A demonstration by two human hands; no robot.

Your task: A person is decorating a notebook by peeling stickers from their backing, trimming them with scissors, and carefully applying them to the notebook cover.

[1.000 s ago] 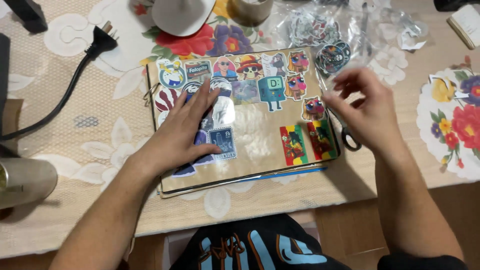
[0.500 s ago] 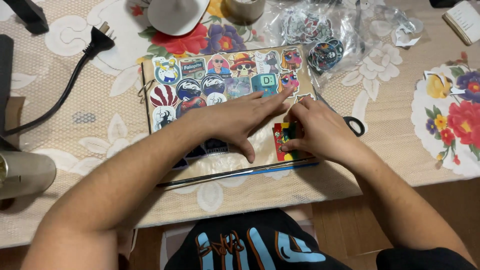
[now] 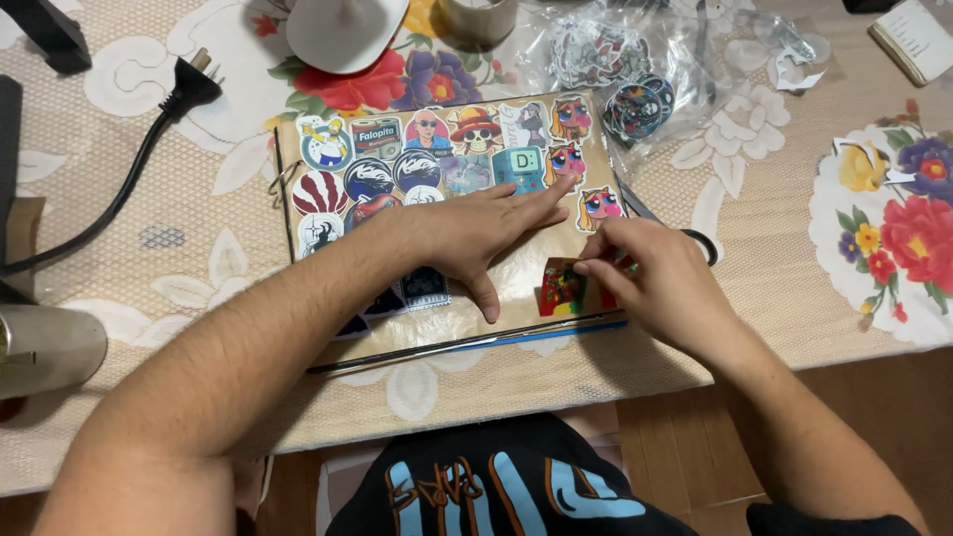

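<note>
A tan binder cover [image 3: 526, 273] crowded with colourful stickers lies on the table in front of me. My left hand [image 3: 476, 233] rests flat on its middle, fingers spread and pointing right. My right hand [image 3: 650, 278] pinches the corner of a red, green and yellow sticker [image 3: 564, 290] near the cover's lower right edge. Cartoon stickers [image 3: 437, 149] fill the top rows above my left hand.
Black-handled scissors [image 3: 695, 243] lie just right of the binder. A clear bag of loose stickers [image 3: 615, 60] sits behind it, with a white cap [image 3: 342, 30] and a tape roll [image 3: 476, 18]. A black plug and cable [image 3: 169, 109] run left. A metal cylinder [image 3: 50, 347] lies at the left edge.
My left hand slid from the cover's lower left to its middle. My right hand came down from the upper right edge to the red-green sticker and now pinches its corner.
</note>
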